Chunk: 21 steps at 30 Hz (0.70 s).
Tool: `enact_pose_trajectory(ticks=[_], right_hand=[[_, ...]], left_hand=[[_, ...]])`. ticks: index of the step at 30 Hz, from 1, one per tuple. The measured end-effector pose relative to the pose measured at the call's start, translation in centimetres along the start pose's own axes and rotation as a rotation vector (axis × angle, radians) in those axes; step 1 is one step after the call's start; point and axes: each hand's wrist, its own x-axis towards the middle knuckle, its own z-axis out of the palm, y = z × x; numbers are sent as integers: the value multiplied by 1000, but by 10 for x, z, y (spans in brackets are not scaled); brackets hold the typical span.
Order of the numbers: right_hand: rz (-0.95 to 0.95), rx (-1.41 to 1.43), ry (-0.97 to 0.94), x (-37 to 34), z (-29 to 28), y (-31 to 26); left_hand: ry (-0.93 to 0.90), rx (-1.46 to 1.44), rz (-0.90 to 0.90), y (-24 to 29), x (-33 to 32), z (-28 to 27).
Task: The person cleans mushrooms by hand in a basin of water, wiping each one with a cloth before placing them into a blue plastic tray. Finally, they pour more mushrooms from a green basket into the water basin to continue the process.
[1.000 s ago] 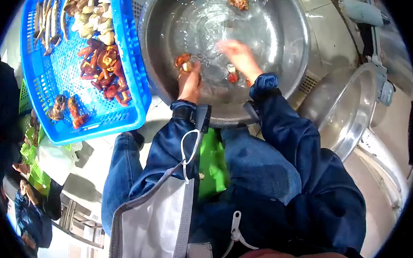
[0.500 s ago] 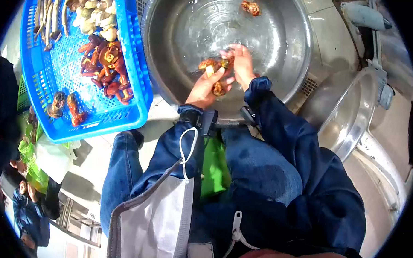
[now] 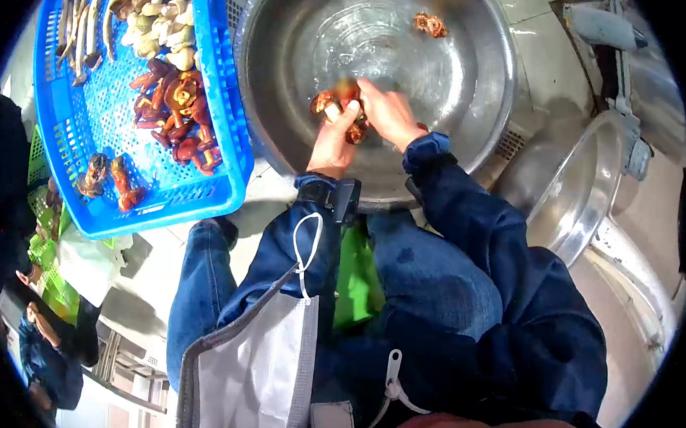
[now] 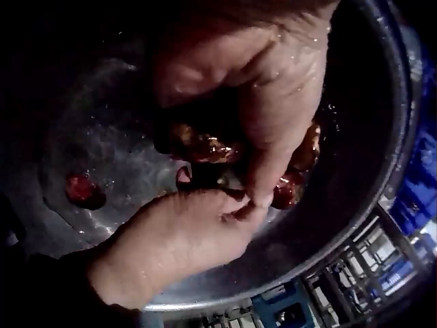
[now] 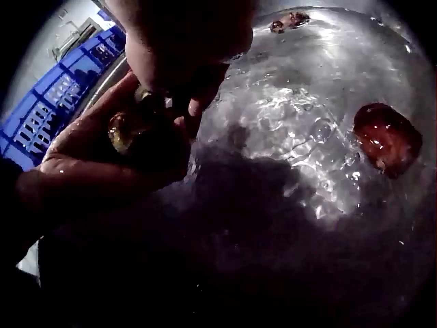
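My left hand point(image 3: 333, 146) grips several wet, reddish-brown mushrooms over the metal basin point(image 3: 265, 96). One mushroom point(image 3: 326, 104) with a pale stem sticks out beside its thumb, and a darker mushroom point(image 3: 354, 133) shows lower down between the hands. My right hand point(image 3: 392, 117) meets it from the right, fingers curled in and pinching at a mushroom in the bunch. In the right wrist view the right hand covers most of this contact. A ragged brown mushroom point(image 3: 431, 24) floats near the basin's far side, and a round red mushroom point(image 5: 388, 140) sits in the water.
A blue basket point(image 3: 159, 206) on the left holds dark red mushrooms point(image 3: 180, 115), pale mushrooms point(image 3: 161, 26) and long stems point(image 3: 79, 30). A second metal bowl point(image 3: 581, 186) stands tilted at the right. Another person point(image 3: 50, 354) is at the lower left.
The hands were apart in the basin; the right hand moved left and joined the left hand, which rose with more mushrooms. The floating brown mushroom drifted right.
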Motion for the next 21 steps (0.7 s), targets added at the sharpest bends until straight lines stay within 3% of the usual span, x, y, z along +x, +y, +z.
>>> enact_pose_trajectory(ticks=[1, 2, 3, 5, 6, 8, 9, 11, 12, 15, 16, 17, 19, 21], right_hand=[[-3, -47, -16, -3, -3, 5], [44, 136, 82, -1, -9, 17], [66, 379, 302, 0, -9, 31], [124, -111, 338, -2, -3, 80], [321, -34, -51, -5, -8, 81], [215, -14, -322, -25, 15, 87], [51, -161, -293, -37, 24, 78], [295, 88, -766, -34, 21, 64], [196, -60, -831, -27, 36, 74], [211, 460, -713, -18, 29, 91], [512, 495, -568, -7, 36, 92], [289, 721, -167, -7, 35, 89], [592, 1204, -89, -2, -9, 42], [448, 1497, -117, 6, -7, 30]], left_hand=[[-21, 11, 10, 2, -1, -2], [-1, 117, 3, 1, 3, -9], [7, 165, 12, 2, 2, -11], [13, 259, 35, 6, 3, -9], [-9, 246, 82, 3, 5, -10], [-11, 269, 127, -6, 9, -15], [-8, 282, 152, -6, 9, -13], [19, 353, 141, -3, 6, -12], [13, 408, 163, 0, 4, -12], [15, 507, 205, 4, 3, -9], [32, 504, 199, 4, 2, -8], [48, 501, 192, 2, 4, -10], [36, 413, 154, 0, 3, -8], [22, 323, 124, -5, 6, -8]])
